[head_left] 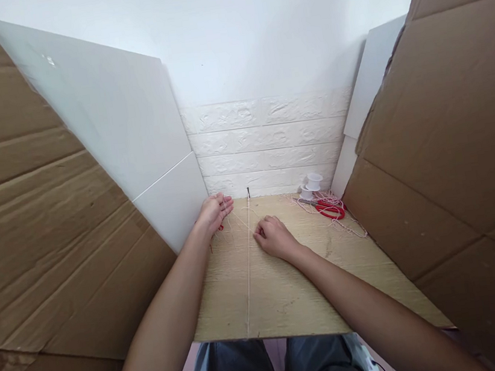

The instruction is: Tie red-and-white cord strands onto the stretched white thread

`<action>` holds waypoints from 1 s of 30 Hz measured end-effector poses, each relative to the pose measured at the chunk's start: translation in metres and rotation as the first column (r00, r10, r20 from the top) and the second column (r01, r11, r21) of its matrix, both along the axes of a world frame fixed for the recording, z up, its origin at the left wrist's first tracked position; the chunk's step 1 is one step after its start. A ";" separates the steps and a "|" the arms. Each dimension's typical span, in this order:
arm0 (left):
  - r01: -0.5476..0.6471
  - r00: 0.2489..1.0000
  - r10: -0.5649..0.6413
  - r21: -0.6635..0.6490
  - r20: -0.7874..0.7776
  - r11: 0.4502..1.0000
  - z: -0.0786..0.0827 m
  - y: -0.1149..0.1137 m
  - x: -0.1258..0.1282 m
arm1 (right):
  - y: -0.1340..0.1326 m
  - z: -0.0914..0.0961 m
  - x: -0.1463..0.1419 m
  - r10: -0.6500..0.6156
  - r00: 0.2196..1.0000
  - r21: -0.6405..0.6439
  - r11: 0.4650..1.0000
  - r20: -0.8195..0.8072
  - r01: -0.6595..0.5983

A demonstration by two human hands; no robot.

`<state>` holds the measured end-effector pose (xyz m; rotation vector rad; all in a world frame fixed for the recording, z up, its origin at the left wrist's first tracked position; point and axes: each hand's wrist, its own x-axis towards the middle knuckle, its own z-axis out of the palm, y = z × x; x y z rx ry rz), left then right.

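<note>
A pale cord (248,270) stretches from a small dark nail (248,191) at the back of the wooden board to its front edge. Left of the cord, my left hand (214,213) has its fingers extended, with thin pale thread (239,220) across them running to the cord. Some thread ends hang below those fingers. A small red thing (221,228), partly hidden, lies under this hand. Right of the cord, my right hand (275,238) is closed with curled fingers, thumb against forefinger. A thread reaches its knuckles; its grip point is too small to see clearly.
On the board (299,300) at the back right lie red-handled scissors (330,209), white spools (314,181) and tangled pink-and-white cord (349,230). Cardboard panels stand on the left (53,235) and right (453,152). A white brick-patterned wall (268,137) closes the back.
</note>
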<state>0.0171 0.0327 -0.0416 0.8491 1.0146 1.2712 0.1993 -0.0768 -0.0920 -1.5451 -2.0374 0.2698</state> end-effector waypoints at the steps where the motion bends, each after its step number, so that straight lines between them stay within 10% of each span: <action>1: 0.001 1.000 -0.001 0.012 -0.017 1.000 0.000 -0.001 0.001 | 0.000 0.000 0.000 -0.001 1.000 0.001 1.000 -0.001 0.001; 14: 0.104 0.953 -0.024 0.254 -0.301 0.962 -0.005 0.001 0.001 | 0.000 0.001 0.001 0.005 1.000 0.000 1.000 -0.013 -0.005; 23: 0.296 0.933 -0.334 0.235 0.138 0.926 0.028 -0.020 -0.014 | -0.001 0.002 0.002 0.020 1.000 0.009 1.000 -0.022 -0.019; 30: 0.406 0.903 -0.417 0.114 0.100 0.907 0.033 -0.038 -0.038 | 0.000 0.004 0.002 0.022 1.000 0.004 1.000 -0.021 -0.022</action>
